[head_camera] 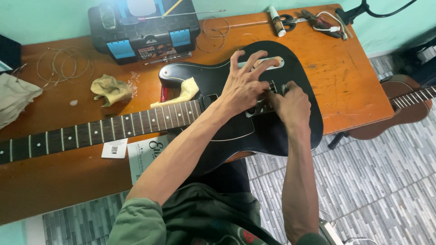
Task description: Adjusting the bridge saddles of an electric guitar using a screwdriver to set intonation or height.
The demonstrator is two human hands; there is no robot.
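Note:
A black electric guitar body (299, 77) lies flat on an orange wooden table (349, 86), its dark fretted neck (91, 134) running off to the left. My left hand (243, 84) rests spread on the body, fingers reaching toward the pickup area near the far edge. My right hand (290, 104) is closed over the metal bridge (261, 106), fingers curled on a small part that I cannot make out. A folded yellow cloth (184, 93) sits where the neck joins the body.
A black and blue toolbox (145, 31) stands at the table's back. Coiled strings (63, 66), a crumpled rag (109, 88), scissors and pliers (309, 20) lie about. Paper cards (141, 156) sit under the neck. An acoustic guitar (404, 102) stands right, over tiled floor.

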